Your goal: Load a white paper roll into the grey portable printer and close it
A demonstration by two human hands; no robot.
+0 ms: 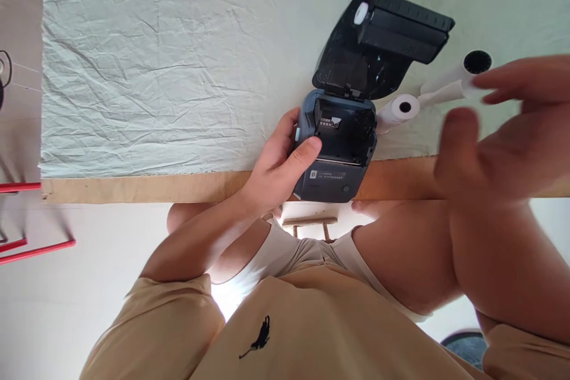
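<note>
A dark portable label printer [332, 181] is at the front edge of the table, its black lid [387, 35] swung up and back. Its inner bay looks bare, apart from a small printed sticker. My left hand [285, 160] grips the printer's left side, thumb over the rim of the bay. To the right of the printer lies a small white paper roll [401, 110] with a dark core. Farther right is a larger white paper roll [458, 80]. Near that roll my right hand [507, 124] hovers with fingers apart, somewhat blurred; no object shows in it.
A wrinkled pale green cloth [155, 71] covers the table, whose brown front edge [146, 188] runs across the view. Red metal bars [40, 249] stand at the far left. Beneath the table a wooden stool [310, 222] shows between my legs.
</note>
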